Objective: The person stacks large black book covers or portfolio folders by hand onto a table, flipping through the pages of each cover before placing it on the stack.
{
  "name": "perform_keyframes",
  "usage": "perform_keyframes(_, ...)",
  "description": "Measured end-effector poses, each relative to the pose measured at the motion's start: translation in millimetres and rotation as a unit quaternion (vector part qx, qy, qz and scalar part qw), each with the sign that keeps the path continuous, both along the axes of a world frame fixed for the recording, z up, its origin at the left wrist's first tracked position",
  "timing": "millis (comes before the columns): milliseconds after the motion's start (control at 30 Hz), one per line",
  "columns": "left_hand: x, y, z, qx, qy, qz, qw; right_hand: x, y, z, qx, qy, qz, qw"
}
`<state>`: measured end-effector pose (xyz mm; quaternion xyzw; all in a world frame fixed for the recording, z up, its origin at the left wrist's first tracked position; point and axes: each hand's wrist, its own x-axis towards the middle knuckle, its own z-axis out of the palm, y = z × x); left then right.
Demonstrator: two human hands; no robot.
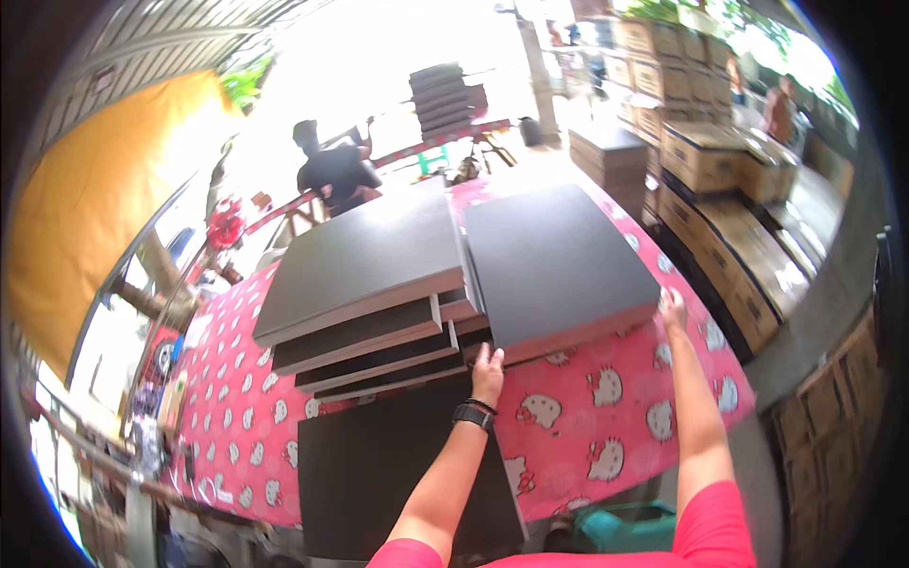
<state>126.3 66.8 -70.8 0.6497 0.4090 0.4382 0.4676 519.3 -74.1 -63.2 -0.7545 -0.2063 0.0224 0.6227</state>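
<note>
A dark rectangular board (554, 260) lies flat on a pink patterned table cover (606, 407). My left hand (488, 371) presses its near left corner. My right hand (672, 308) holds its near right corner. To its left stands a stepped stack of similar dark boards (365, 275). Another dark board (379, 469) lies flat on the table in front of me, under my left forearm. A black watch sits on my left wrist.
A person in dark clothes (331, 170) works at the far end of the table. Cardboard boxes (705, 156) are stacked along the right side. More dark boards (440, 95) are piled in the background. An orange sheet (104, 189) hangs at left.
</note>
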Motion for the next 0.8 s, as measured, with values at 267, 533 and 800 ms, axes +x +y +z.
perform_keyframes(267, 38.5, -8.9, 12.9, -0.005, 0.165, 0.163, 0.973, 36.5, 10.1, -15.2, -0.086, -0.006, 0.067, 0.994)
perform_keyframes(533, 41.5, -36.8, 16.5, 0.111, 0.202, 0.240, 0.943, 69.2, 45.7, -15.9, -0.120, 0.023, 0.166, 0.979)
perform_keyframes(800, 65.5, -83.4, 25.9, -0.074, -0.035, 0.133, 0.988, 115.2, 2.2, 39.1, -0.160, 0.022, 0.222, 0.962)
